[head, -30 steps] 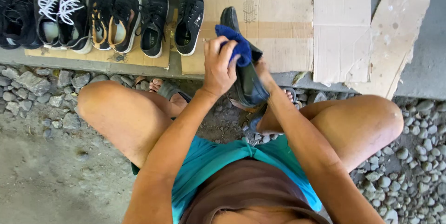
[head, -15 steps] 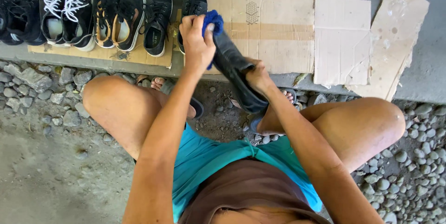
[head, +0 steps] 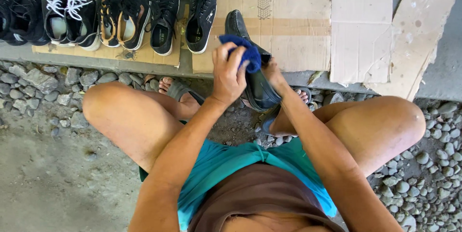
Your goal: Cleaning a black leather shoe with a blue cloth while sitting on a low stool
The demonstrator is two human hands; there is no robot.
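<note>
Left hand [head: 230, 75]: fingers clenched on a blue cloth [head: 246, 51], pressed against the shoe's side.
Right hand [head: 273, 74]: grasping the black shoe [head: 252, 73] from beneath.
Shoe: centre of frame, toe pointing up, raised above the cardboard sheet [head: 288, 30].
Upper left: row of dark sneakers [head: 125, 13] on cardboard.
Lower edges: grey pebbles [head: 423, 184].

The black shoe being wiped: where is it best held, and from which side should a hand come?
Grip the black shoe at its heel end, coming from the person's right, probably with fingers in or around the opening. That is where the right hand sits now. The toe points away and up, so this keeps the upper free for the left hand pressing the blue cloth.
</note>
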